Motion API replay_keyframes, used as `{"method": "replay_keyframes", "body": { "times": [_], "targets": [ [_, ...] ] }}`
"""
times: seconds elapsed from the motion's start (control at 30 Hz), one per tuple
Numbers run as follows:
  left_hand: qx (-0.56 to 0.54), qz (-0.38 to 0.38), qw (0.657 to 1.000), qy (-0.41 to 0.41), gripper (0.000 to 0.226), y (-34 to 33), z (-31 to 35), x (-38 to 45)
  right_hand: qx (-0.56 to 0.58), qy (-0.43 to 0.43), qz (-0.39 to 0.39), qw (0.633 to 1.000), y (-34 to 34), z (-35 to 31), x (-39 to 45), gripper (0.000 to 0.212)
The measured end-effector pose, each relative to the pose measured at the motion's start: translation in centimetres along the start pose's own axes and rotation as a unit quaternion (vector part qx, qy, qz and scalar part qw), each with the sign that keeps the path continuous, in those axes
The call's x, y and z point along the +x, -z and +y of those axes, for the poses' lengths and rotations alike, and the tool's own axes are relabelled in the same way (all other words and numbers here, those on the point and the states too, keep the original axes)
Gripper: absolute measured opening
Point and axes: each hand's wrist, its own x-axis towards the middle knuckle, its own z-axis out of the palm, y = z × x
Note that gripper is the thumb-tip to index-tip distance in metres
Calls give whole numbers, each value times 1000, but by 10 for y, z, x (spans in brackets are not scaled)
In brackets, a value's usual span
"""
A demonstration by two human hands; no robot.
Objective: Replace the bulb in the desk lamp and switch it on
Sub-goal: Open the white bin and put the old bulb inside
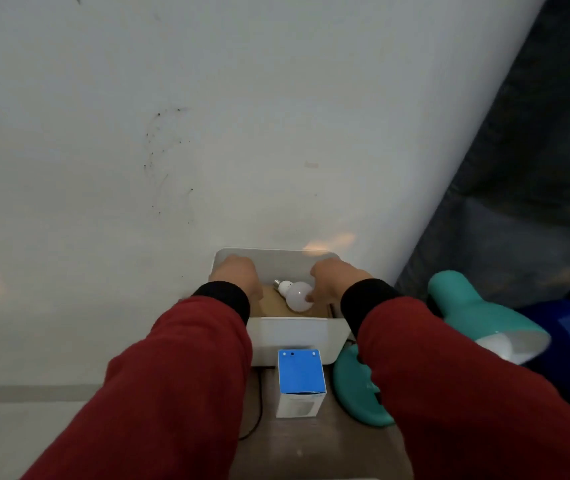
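Bulb (298, 295), white and frosted, lies on its side on the brown floor of a white bin (294, 336) at the far end of the bench (314, 448), its metal screw base pointing away to the left. The right hand (330, 284) reaches into the bin with fingertips touching the bulb's globe; whether it has a grip cannot be told. The left hand (237, 277), curled loosely, sits inside the bin's left end, apart from the bulb and holding nothing visible. Just in front of the bin stands a blue-and-white carton (300, 382); any printing on it is too blurred to read. The teal desk lamp (484, 317) stands to the right, its shade tilted and its base (356, 389) partly hidden by a red sleeve (450, 393). A black cable (257, 410) trails along the bench.
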Motion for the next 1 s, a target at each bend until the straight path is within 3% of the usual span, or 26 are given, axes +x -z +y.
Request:
{"method": "replay_keyframes", "body": {
  "times": [0.3,0.57,0.77,0.87,1.0],
  "targets": [
    [4,57,998,-4,48,36,-7,-80,0,-11,54,999,29,5,-93,54],
    [-3,88,996,-22,46,26,-10,-170,57,-9,95,994,8,18,-183,51],
    [-149,85,984,-35,65,-35,-20,-236,174,1,131,976,-57,23,-233,68],
    [-229,87,969,-36,81,-79,-30,-258,214,-2,123,969,-102,20,-247,76],
    [-276,86,956,-43,85,-140,-41,-279,259,-1,100,961,-158,16,-262,76]
  ]
}}
